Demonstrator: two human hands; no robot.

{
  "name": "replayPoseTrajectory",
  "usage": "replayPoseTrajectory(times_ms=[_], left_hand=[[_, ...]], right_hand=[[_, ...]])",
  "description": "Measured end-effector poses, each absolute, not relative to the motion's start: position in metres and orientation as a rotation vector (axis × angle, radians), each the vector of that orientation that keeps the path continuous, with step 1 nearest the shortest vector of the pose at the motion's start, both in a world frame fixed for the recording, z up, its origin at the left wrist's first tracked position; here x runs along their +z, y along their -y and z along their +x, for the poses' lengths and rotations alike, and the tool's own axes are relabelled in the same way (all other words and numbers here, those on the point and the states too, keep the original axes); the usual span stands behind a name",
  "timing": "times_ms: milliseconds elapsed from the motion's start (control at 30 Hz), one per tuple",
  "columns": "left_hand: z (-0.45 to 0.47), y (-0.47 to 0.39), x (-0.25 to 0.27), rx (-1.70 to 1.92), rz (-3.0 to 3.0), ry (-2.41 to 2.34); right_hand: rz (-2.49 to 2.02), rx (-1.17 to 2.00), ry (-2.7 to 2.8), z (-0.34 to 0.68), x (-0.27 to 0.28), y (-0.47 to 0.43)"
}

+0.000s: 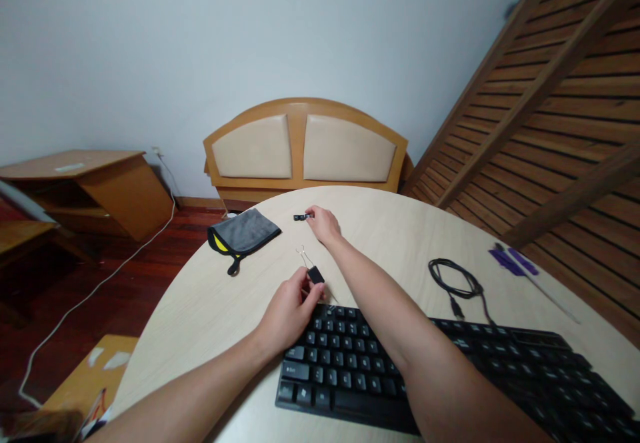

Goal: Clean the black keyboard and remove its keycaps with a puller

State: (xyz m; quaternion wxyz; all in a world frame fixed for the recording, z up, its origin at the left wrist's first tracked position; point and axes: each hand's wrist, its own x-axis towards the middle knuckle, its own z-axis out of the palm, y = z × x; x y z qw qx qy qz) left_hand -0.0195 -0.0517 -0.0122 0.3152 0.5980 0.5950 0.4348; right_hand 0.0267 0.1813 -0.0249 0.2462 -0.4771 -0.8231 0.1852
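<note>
Up front, no containers on table. Left hand pinched black binder clip between thumb and fingertips, wire handles pointing to 11 o'clock, clip just off keyboard top edge. Right hand reached to 12 o'clock, fingertips closed on small black part. Grey cloth at 10 o'clock, cable at 2 o'clock.

Home interior, likely a spare bedroom used for storage. Padded wooden headboard leans on the plain far wall; slatted bed frame stands tilted at right. Low wooden cabinet far left, dark red wood floor. Round pale worktop carries a keyboard.
</note>
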Motion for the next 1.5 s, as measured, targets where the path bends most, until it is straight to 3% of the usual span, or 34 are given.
replayPoseTrajectory(times_ms=[667,900,1267,1500], left_hand=[[-0.020,0.052,-0.013,1.155,1.589,-1.550],[-0.022,0.052,-0.014,1.142,1.611,-1.564],[-0.023,0.056,-0.006,1.176,1.666,-1.513],[-0.020,0.059,0.000,1.145,1.709,-1.486]], right_hand=[[-1.249,0.543,2.255,0.031,-0.024,-0.180],[-1.138,0.686,2.430,0.058,0.004,-0.181],[-0.580,1.225,2.862,0.186,0.052,-0.058],[-0.422,1.129,2.901,0.195,0.034,-0.034]])
